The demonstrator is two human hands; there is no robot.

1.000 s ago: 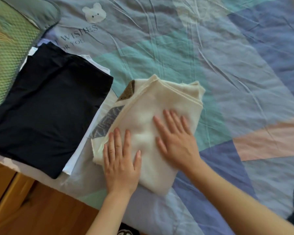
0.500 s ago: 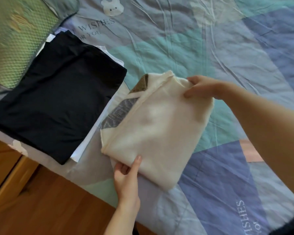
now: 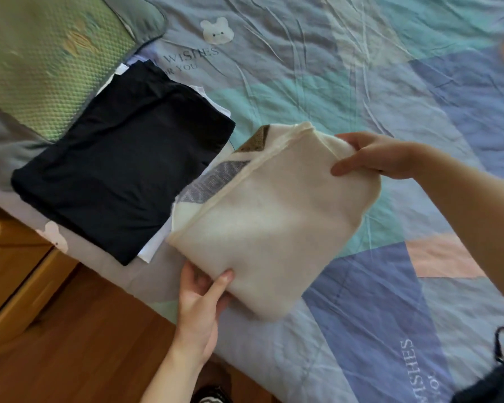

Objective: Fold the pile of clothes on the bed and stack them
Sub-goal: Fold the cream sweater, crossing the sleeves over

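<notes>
Folded cream garment (image 3: 274, 216) on the bed (image 3: 346, 82), near its front edge, just right of the stack. Grey and brown patterned patches show at its upper left corner. Left hand (image 3: 200, 298) holds the near edge, thumb on top, fingers under the fabric: grip closed on the garment. Right hand (image 3: 381, 155) pinches the far right corner, thumb on top, fingers curled behind, grip closed on the same garment. That corner looks raised a bit off the bed; can't tell how much of the rest is lifted.

Stack to the left: folded black garment (image 3: 122, 175) on top of a white garment (image 3: 150, 251), only the white edges showing. The cream garment's left edge is just beside the stack, seems to overlap the white edge.

Green textured pillow (image 3: 41, 62) at upper left, touching the stack's far corner. Patchwork bedsheet with bear print (image 3: 217, 30) and "WISHES" text. Dark item (image 3: 501, 376) at lower right corner, blurred. Wooden floor (image 3: 70, 344) below the bed edge
</notes>
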